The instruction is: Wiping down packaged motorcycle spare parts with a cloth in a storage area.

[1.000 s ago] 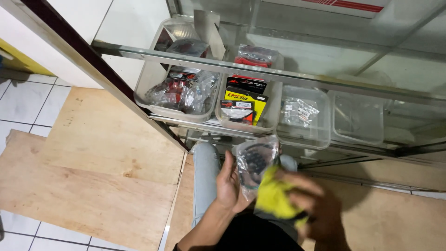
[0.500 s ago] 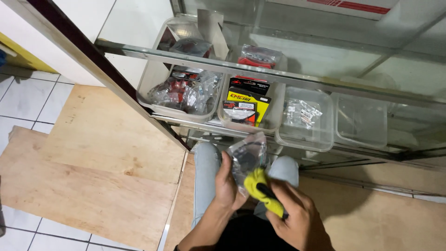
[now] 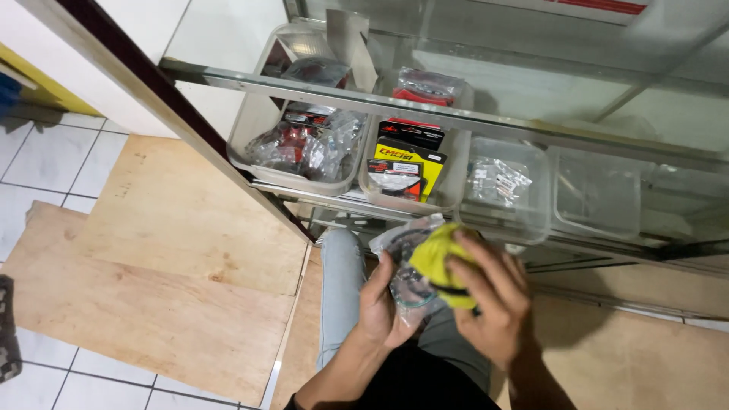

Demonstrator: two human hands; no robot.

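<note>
My left hand [image 3: 382, 307] grips a clear plastic packet [image 3: 402, 262] with dark parts inside, held over my lap. My right hand [image 3: 486, 300] presses a yellow cloth [image 3: 440, 262] against the packet's right side. Both hands are just below the front edge of a glass display shelf [image 3: 425, 114]. Part of the packet is hidden behind the cloth and my fingers.
On the shelf stand clear plastic tubs: one with bagged red and dark parts [image 3: 304, 148], one with yellow-and-black packaged items [image 3: 406, 163], one with a small bag [image 3: 497, 182], one that looks bare [image 3: 600, 197]. Plywood boards [image 3: 167, 266] cover the tiled floor at left.
The right hand with the yellow cloth moved up and across the packet, from its lower right to its upper right. The left hand kept its hold on the packet.
</note>
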